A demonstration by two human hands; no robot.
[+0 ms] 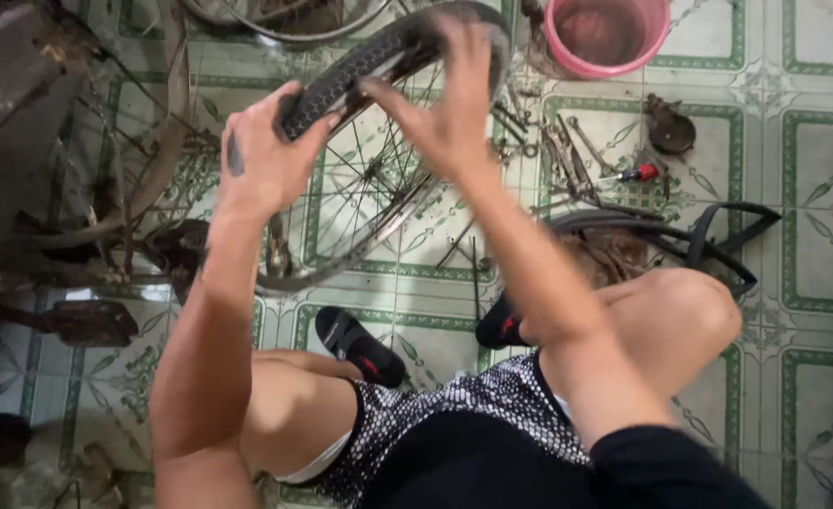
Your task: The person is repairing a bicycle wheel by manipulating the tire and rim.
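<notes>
Left hand gripped the black bicycle tyre on the spoked wheel; right hand, fingers spread, pressed the tyre.

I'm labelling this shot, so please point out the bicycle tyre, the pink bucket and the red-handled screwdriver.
bicycle tyre [341, 80]: head view, on the black tread between the two hands.
pink bucket [657, 42]: head view, on its right rim.
red-handled screwdriver [645, 173]: head view, on the red handle.

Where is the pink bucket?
In the head view, the pink bucket sits on the tiled floor at the top, right of the bicycle wheel, just above the scattered tools.
</notes>
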